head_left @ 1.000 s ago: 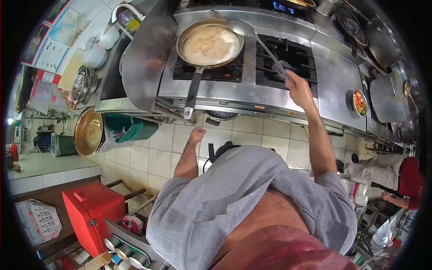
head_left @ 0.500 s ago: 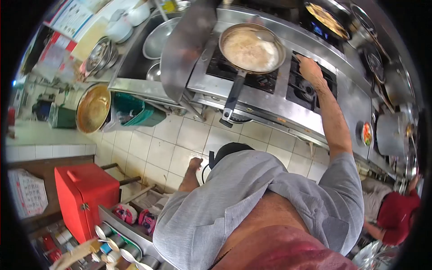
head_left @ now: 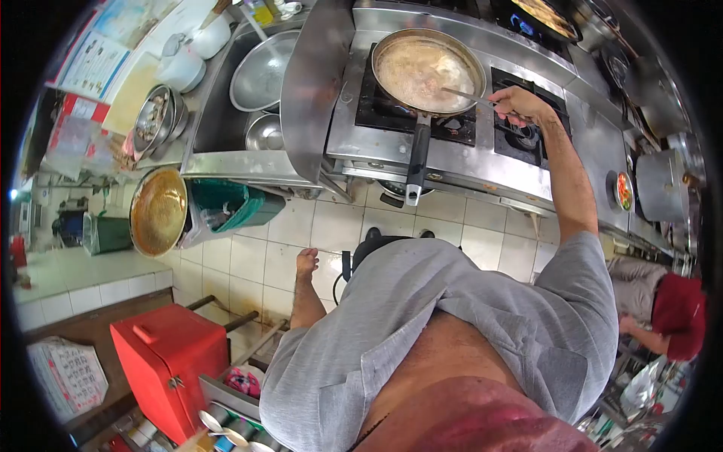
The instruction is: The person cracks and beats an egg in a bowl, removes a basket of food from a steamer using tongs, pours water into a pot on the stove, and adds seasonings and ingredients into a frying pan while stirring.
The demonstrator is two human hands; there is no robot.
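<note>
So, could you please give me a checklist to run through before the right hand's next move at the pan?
1. Utensil held in the right hand: ok.
2. Utensil's lower end inside the pan: ok, though its tip is hidden in the liquid.
3. Pan handle kept within the stove's front edge: not ok, it juts out past it.
4. Left hand away from the pan: ok, it hangs low over the floor.
5. Flame lit under the pan: cannot tell, hidden from view.
</note>
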